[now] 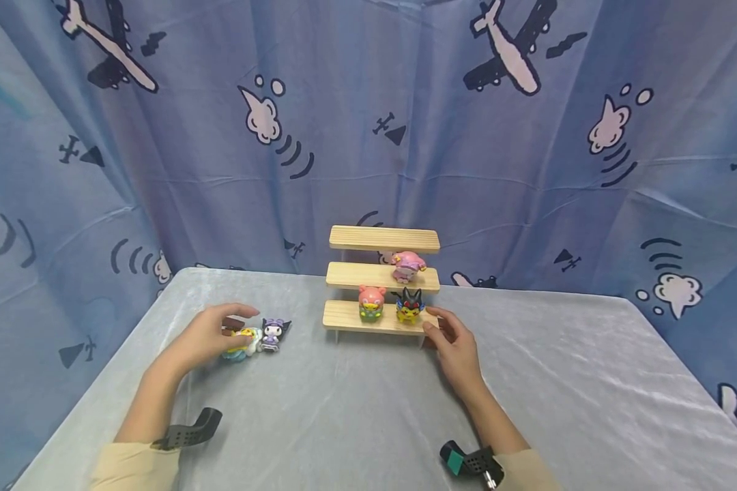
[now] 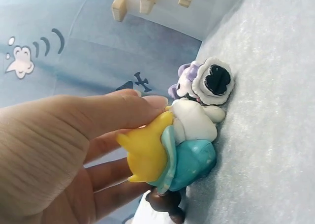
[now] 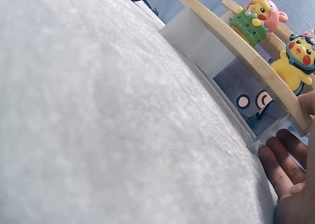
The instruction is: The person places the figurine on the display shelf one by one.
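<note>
Left hand (image 1: 205,334) is curving round a yellow-and-teal figurine (image 2: 170,150), thumb lying along its near side, other fingers passing behind, index arching apart from the thumb; whether they are pinching it, cannot tell. Right hand (image 1: 457,351) is pinching the right end of the bottom step of a wooden display stand (image 1: 362,275), remaining fingers reaching lower, beside a clear side panel.

Yellow-and-teal figurine is resting on grey cloth (image 1: 344,409), well left of the stand, just beside a purple-and-white figurine (image 1: 273,333). Stand is carrying 3 more: a pink-and-green figurine (image 1: 371,305) and a black-hooded figurine (image 1: 410,308) sharing the bottom step, a pink figurine (image 1: 408,268) occupying the middle step near its right end. Cloth is showing soft creases and running back to a blue curtain (image 1: 368,170) printed with airplanes.

Left fingertips are partly disappearing behind the figurine; a brown part (image 2: 165,200) is showing beside it, hard to assign. Right wrist view is cutting off much of the right hand and the black-hooded figurine's edge.

Yellow end is pointing off the cloth toward the left palm, teal part sitting lower; long axis is escaping a sure reading. Stand's 3 steps are running lengthwise left to right, climbing toward the curtain.
</note>
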### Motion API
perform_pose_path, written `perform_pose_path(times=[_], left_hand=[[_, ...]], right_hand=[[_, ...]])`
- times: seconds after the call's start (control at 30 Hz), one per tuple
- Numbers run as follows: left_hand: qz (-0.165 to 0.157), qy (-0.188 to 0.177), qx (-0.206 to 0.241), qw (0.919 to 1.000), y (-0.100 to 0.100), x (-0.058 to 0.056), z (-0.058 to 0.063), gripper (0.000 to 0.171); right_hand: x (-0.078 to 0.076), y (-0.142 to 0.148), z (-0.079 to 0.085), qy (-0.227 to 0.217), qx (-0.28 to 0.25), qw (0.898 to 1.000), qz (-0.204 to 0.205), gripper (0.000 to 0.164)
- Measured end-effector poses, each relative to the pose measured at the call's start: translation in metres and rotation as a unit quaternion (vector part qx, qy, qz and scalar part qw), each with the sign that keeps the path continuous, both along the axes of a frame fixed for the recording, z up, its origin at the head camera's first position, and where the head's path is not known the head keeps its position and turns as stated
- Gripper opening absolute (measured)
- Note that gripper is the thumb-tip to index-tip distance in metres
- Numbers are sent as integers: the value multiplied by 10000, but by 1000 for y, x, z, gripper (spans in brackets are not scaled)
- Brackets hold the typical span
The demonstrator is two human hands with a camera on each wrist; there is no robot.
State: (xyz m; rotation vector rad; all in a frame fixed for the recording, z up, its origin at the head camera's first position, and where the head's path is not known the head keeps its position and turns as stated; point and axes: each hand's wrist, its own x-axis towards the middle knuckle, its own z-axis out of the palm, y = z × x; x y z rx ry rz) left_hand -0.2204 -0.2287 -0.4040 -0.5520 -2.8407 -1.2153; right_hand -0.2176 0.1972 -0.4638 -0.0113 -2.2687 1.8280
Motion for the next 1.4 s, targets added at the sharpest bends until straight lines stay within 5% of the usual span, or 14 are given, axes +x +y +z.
perform_pose_path(times=[0.27,0.57,1.03,1.4], left_hand=[[-91,-308,-135,9994,0,1,-6,47],[-79,13,-846,9964,6,4,-13,46],[-48,120,-632,9979,9,2,-9,47],[517,493,-411,9966,11,-3,-9,54]], right_hand=[[0,-2,-1,39,-69,10000,8,33],[1,-3,0,2,-14,10000,25,33],[-1,-1,-3,112,-135,9998,-28,32],[0,0,-1,50,-31,10000,-5,33]])
